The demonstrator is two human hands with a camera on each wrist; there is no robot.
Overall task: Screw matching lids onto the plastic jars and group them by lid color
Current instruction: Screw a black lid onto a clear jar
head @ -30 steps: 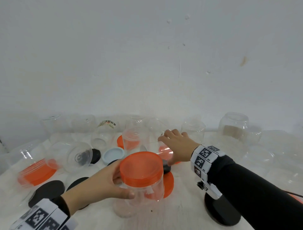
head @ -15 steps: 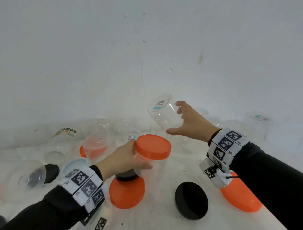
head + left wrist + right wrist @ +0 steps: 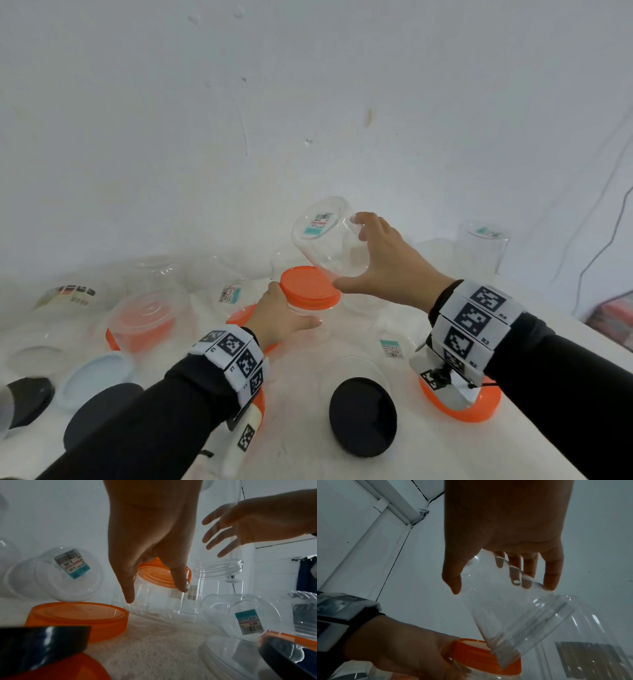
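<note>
My left hand (image 3: 291, 308) grips a clear jar (image 3: 154, 601) capped with an orange lid (image 3: 310, 286), and the jar stands on the white table. The thumb and fingers wrap its shoulder just below the lid (image 3: 163, 574). My right hand (image 3: 347, 251) holds an empty, lidless clear jar (image 3: 329, 236) in the air, just above and behind that lid. This jar (image 3: 513, 615) is tilted with its threaded mouth down and its labelled bottom up. In the right wrist view its mouth hangs right over the orange lid (image 3: 479, 654).
Loose lids lie on the table: orange (image 3: 459, 404) under my right wrist, black (image 3: 363, 416) in front, pale blue (image 3: 96, 377) and dark (image 3: 99, 414) at left. A clear jar (image 3: 144, 322) stands over another orange lid. Several empty jars line the wall, with a tall one (image 3: 483, 246) at the right.
My right hand has taken a clear jar from the back of the table and lifted it. My left hand has carried the orange-lidded jar away from me, under the lifted jar.
</note>
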